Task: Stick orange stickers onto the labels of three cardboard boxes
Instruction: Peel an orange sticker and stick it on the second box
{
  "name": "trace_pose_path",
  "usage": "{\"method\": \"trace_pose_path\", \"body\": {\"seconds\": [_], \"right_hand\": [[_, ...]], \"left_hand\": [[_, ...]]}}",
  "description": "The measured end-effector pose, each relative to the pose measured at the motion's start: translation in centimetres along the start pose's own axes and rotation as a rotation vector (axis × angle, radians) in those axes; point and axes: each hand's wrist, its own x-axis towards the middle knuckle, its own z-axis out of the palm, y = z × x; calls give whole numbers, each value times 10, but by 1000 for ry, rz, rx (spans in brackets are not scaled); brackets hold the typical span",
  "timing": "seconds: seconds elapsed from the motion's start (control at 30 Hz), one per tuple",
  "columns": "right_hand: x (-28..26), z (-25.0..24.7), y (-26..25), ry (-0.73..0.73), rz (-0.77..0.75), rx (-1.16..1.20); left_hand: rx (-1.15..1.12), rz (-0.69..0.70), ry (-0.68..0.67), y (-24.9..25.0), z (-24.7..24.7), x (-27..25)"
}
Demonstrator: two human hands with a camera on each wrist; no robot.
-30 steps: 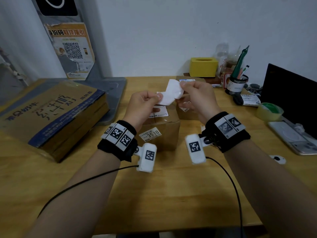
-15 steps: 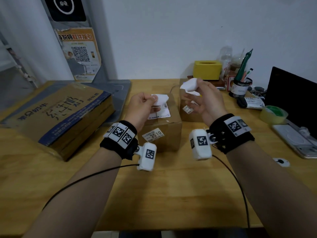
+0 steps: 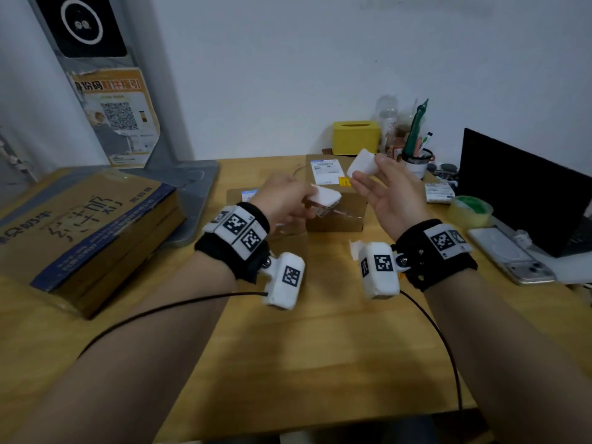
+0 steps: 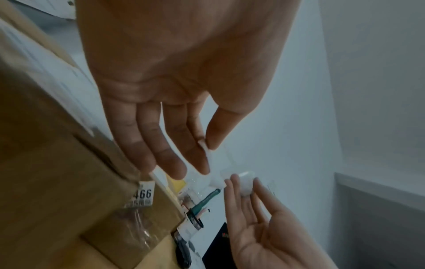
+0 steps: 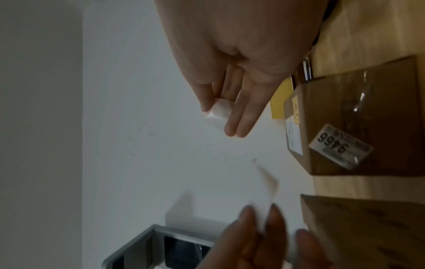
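Hands that a second earlier had met over one white slip were now drawn apart, each keeping a piece. The left hand [image 3: 285,200] pinched a white sticker [image 3: 325,196] between thumb and forefinger, its other fingers straight, above the near cardboard box [image 3: 256,200], which it largely hid. The right hand [image 3: 389,193], palm up and raised, pinched a curled scrap of white backing paper [image 3: 362,163] at thumb and fingertips. Behind both stood a second box [image 3: 336,216], bearing a white shipping label [image 3: 326,170] with an orange sticker [image 3: 345,181] at its corner, and a numbered tag reading 9466 on its front. A large flat carton [image 3: 86,232] lay at the far left of the wooden desk [image 3: 320,347], a roll of tape [image 3: 469,210] and a phone [image 3: 509,251] to the right.

Whether the held sticker's face was orange could not be told; it was blurred. Held by one edge, the loose sticker seemed liable to fold onto itself or cling to the fingers, and a hurried placement could land it crooked or off the label.
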Motion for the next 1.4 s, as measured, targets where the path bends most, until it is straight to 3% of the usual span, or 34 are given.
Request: {"method": "trace_pose_path", "body": {"seconds": [0.33, 0.53, 0.67, 0.87, 1.07, 1.4], "right_hand": [[3, -25, -32, -16, -146, -118], [-8, -15, -32, -148, -241, -481], [-14, -1, -26, -259, -310, -665], [-21, 19, -9, -391, -434, -850], [-26, 39, 12, -478, -296, -861], [-32, 57, 27, -641, -85, -976]], "left_hand": [[172, -131, -313, 18, 52, 7], [-34, -117, -297, 34, 38, 9], [24, -135, -299, 37, 18, 8], [-59, -54, -154, 22, -9, 4], [-26, 24, -61, 14, -42, -1], [302, 187, 14, 6, -83, 2]]}}
